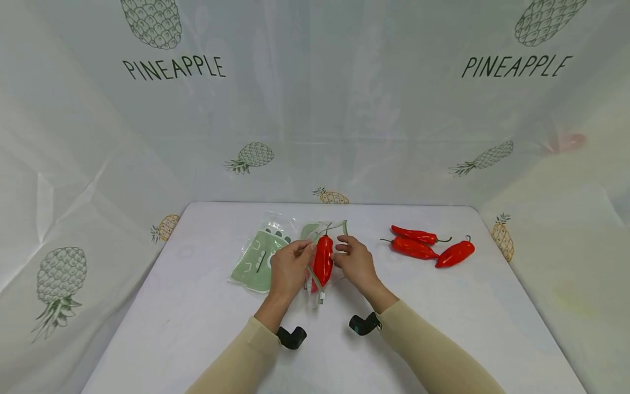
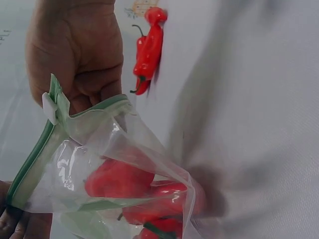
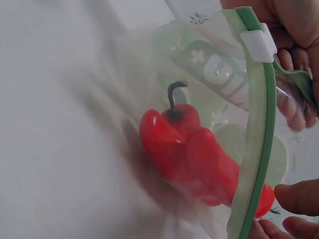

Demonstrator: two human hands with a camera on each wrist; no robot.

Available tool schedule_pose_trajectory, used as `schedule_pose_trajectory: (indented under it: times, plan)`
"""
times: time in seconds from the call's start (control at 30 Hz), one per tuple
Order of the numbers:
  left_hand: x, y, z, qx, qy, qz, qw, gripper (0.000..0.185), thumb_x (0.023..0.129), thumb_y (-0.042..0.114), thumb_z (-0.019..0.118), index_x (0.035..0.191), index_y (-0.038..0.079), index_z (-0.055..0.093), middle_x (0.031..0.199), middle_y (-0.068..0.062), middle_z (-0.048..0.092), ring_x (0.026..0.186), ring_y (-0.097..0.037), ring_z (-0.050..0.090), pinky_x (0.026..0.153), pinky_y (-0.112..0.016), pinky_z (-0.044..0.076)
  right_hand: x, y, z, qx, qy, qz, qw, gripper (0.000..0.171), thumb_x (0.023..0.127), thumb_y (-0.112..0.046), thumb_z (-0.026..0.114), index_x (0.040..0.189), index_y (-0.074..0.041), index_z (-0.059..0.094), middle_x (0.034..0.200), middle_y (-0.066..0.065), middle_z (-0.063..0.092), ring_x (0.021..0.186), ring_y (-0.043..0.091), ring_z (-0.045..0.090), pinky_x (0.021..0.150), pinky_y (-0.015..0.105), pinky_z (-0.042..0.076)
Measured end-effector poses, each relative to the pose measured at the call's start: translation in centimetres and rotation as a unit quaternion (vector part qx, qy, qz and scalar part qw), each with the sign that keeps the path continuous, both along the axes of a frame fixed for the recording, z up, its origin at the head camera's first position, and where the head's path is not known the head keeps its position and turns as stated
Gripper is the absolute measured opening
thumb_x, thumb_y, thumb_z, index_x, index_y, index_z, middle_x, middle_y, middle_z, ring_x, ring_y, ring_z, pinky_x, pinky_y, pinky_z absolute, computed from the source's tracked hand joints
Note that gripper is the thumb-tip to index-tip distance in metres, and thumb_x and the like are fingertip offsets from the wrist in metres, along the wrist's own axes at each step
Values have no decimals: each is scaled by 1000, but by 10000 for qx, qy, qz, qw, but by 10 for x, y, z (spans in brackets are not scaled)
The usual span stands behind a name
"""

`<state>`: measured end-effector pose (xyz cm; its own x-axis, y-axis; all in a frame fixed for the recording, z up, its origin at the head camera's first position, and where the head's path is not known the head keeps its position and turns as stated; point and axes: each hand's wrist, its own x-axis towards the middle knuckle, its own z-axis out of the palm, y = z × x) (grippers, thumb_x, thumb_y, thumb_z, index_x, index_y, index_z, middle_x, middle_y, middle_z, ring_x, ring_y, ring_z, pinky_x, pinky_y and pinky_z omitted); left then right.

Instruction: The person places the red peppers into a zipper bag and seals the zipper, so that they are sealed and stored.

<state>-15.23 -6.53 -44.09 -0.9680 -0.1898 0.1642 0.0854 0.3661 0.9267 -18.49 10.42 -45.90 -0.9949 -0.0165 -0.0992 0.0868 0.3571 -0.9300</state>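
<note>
A clear zip bag with a green-edged mouth (image 3: 264,134) and a white slider (image 3: 259,45) sits between the two hands. Several red peppers (image 2: 119,179) show through its film. At the mouth, one red pepper (image 1: 323,260) lies lengthwise with its stem pointing away from me. My left hand (image 1: 289,268) pinches the bag's near edge; its curled fingers show in the right wrist view. My right hand (image 1: 356,265) is at the opposite side of the mouth, thumb and fingers apart, with the thumb right at a pepper's end. Part of its fingers is hidden behind the bag rim.
Three more red peppers (image 1: 414,249) lie together on the white table (image 1: 413,350) at the right. A flat clear bag with green print (image 1: 258,260) lies to the left of the hands. A pineapple-print curtain (image 1: 315,109) hangs around the table.
</note>
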Motion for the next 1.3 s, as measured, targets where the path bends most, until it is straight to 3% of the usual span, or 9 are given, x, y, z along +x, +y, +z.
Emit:
schedule_pose_trajectory:
  times: [0.17,0.47,0.73,0.87,1.03,1.3]
  plan:
    - [0,-1,0,44,61,9,10000,26,101,25,74,118,8,80,103,-6,82,84,-19,77,60,-24,60,4,4,1,232,338,-74,9991,48,98,-12,69,145,-1,59,129,21,73,99,29,78,84,42,65]
    - [-1,-1,-1,-56,107,12,9999,26,102,26,72,119,7,80,107,-6,82,93,-18,78,73,-26,64,9,18,12,517,645,-43,9966,46,100,-23,72,142,-9,62,131,16,72,114,28,70,92,43,63]
    - [1,-2,0,35,-19,-37,10000,25,101,25,73,119,8,79,103,-6,82,79,-16,73,56,-23,58,5,37,16,-451,464,274,9975,54,100,-16,71,150,-9,53,143,19,64,116,31,72,93,40,63]
    - [2,-1,-1,55,-38,-56,10000,24,101,25,73,118,9,80,104,-5,82,79,-14,73,56,-23,58,1,52,15,-511,286,384,9975,58,100,-15,72,154,-14,51,148,17,60,125,32,68,99,43,60]
    - [3,-1,-2,56,4,-79,10000,23,101,24,73,118,10,80,105,-5,82,85,-15,75,63,-21,60,-7,79,15,-235,184,454,9985,61,100,-16,73,156,-18,50,152,14,58,134,33,62,108,50,54]
    - [3,-2,-2,47,77,-69,9999,23,102,23,73,118,9,80,108,-6,82,93,-18,78,75,-24,63,-18,138,17,614,326,651,9954,62,102,-18,70,159,-14,45,155,18,55,141,37,55,112,57,50]
